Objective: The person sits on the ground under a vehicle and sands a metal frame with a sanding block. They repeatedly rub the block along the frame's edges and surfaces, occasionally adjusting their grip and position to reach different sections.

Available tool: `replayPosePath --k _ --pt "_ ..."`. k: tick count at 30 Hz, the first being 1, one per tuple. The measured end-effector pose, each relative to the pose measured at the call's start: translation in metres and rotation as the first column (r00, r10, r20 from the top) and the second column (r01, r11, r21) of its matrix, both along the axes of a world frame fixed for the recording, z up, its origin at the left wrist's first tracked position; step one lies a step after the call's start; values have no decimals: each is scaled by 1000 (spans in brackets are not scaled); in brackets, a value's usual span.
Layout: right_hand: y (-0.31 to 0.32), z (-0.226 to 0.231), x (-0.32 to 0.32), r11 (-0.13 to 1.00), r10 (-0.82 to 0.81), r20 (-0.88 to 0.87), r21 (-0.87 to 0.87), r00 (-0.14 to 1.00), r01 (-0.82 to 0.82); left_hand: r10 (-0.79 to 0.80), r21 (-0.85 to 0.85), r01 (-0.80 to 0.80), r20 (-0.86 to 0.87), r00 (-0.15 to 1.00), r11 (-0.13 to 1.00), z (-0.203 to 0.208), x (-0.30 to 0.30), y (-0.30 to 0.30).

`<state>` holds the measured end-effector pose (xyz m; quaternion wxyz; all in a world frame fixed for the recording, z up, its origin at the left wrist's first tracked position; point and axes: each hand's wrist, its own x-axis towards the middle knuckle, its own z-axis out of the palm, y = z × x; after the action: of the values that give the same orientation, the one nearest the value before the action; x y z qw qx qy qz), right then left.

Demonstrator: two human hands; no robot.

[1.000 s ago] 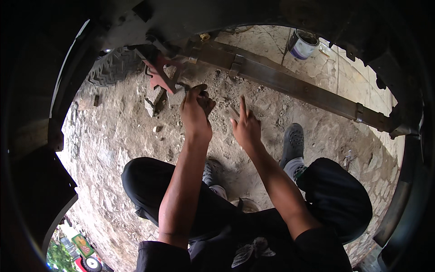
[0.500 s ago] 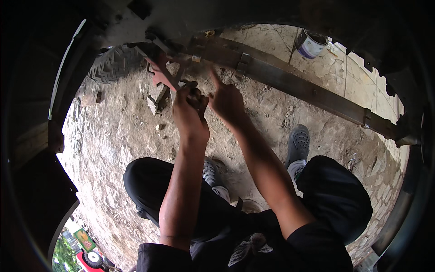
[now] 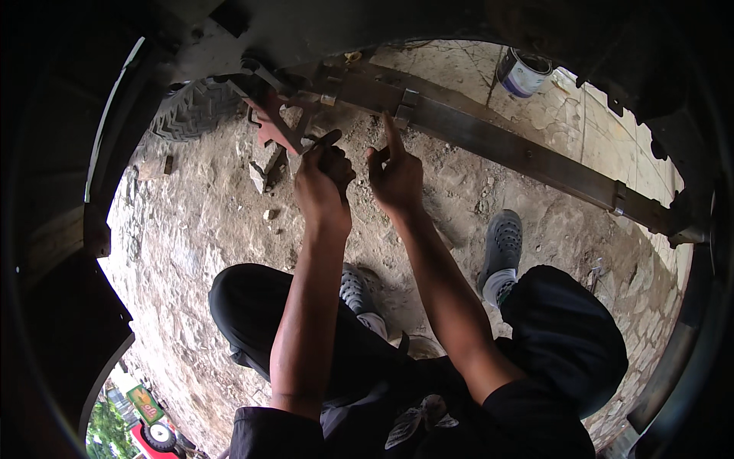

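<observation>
My left hand (image 3: 323,187) is closed at the lower end of a red metal bracket (image 3: 274,126). A dark, narrow piece (image 3: 330,138) shows at the top of that fist, but what the fingers hold is hidden. To its right, my right hand (image 3: 397,180) has the index finger stretched up toward the long dark metal beam (image 3: 505,141); the thumb stands apart and the other fingers are curled. I see nothing in it. The fingertip is just below a metal clamp (image 3: 407,103) on the beam; whether it touches the beam, I cannot tell.
A treaded tyre (image 3: 195,111) lies beyond the bracket at the far left. Broken stone pieces (image 3: 260,170) rest on rough ground. A paint can (image 3: 524,73) stands behind the beam. Dark vehicle parts surround the view, and a red vehicle (image 3: 157,440) shows at lower left.
My right hand has moved right, away from my left hand, and its index finger now points up near the clamp. The left hand has barely moved.
</observation>
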<state>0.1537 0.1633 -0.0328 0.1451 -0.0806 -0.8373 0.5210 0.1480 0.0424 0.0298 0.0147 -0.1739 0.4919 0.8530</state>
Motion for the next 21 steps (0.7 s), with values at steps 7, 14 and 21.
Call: replayPosePath --k 7,14,21 --pt "0 17 -18 923 -50 233 382 971 -44 23 -27 -23 9 1000 999 3 1 3" --pt "-29 4 -52 963 222 5 156 975 -220 34 1 -34 -80 996 999 2 0 -11" --pt "-28 -7 -16 977 -3 -19 -215 1000 -1 71 38 -66 -145 987 997 -4 0 -35"
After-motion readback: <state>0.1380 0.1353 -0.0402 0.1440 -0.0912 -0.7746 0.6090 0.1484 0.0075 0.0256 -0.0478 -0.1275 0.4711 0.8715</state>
